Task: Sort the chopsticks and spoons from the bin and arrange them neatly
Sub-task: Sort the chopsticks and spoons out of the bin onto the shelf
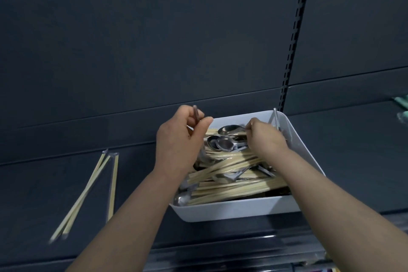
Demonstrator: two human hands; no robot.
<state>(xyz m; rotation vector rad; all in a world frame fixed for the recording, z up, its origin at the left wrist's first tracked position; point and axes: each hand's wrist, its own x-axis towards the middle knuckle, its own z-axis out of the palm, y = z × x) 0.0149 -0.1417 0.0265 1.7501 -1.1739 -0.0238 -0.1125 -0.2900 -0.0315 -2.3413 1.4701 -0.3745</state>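
Inside bin, pale chopsticks, spoons tangled; left grip pinches spoon, right grip unclear.

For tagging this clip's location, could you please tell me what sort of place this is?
Probably a shop or stockroom shelving bay: dark panelled backing with a slotted upright, a dark shelf, and a white bin of chopsticks and spoons standing on it.

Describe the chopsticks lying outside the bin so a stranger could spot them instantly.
Start at the white bin on the dark shelf. Left of it, beyond the left hand, lie a few pale, clear-wrapped chopsticks. Only these lie outside the bin.
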